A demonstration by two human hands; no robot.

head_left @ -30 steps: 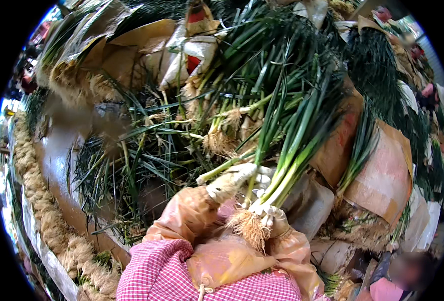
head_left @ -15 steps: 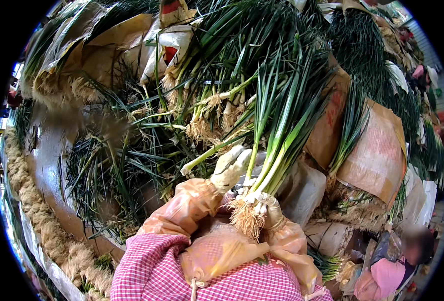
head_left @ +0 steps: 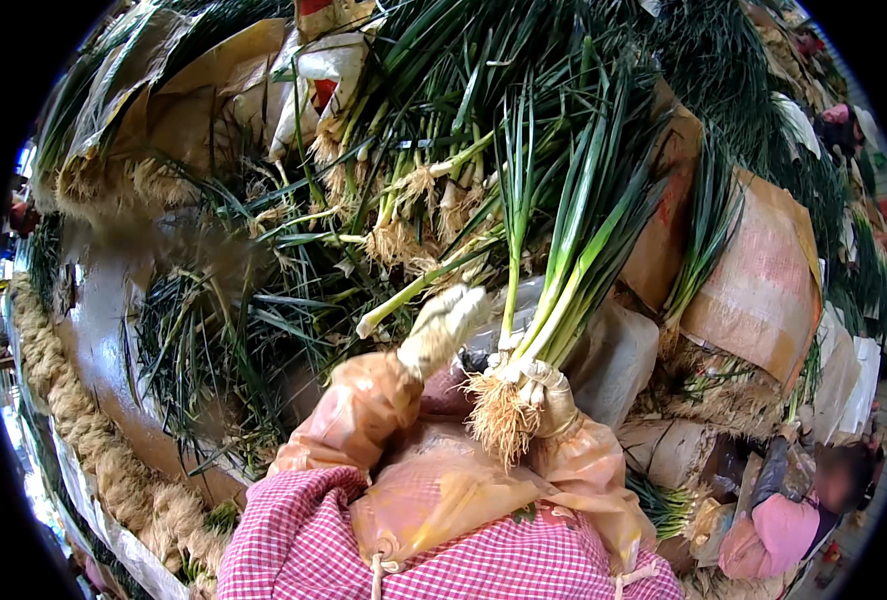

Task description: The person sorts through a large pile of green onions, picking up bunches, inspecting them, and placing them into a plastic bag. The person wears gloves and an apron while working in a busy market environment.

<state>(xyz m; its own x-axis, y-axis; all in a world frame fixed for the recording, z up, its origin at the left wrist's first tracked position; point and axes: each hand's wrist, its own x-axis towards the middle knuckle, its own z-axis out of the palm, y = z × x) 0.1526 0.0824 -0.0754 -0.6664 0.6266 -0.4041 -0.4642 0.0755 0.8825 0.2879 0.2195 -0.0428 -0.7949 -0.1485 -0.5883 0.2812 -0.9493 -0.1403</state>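
My right hand (head_left: 553, 395), in a pale glove, is closed around the white ends of a bunch of green onions (head_left: 561, 305). Their tan roots hang below the grip, and the long leaves point up and away. To the left of the bunch, my gloved left hand (head_left: 446, 328) is raised with its fingers stretched out, slightly blurred, and no stalk shows in it. Just beyond it lies a single loose green onion stalk (head_left: 418, 292), white end toward me. Orange translucent sleeve covers are on both my forearms.
Ahead lies a heap of rooted green onions (head_left: 393, 235); loose leaves (head_left: 233, 350) are piled at left. Wrapped bundles (head_left: 758, 280) stand at right, near a person in pink (head_left: 778, 535). A row of root ends (head_left: 73, 400) runs along the left.
My left hand has shifted slightly left, away from the bunch. One stalk in the bunch now leans further left of the others. My right hand keeps its hold; the view has moved slightly.
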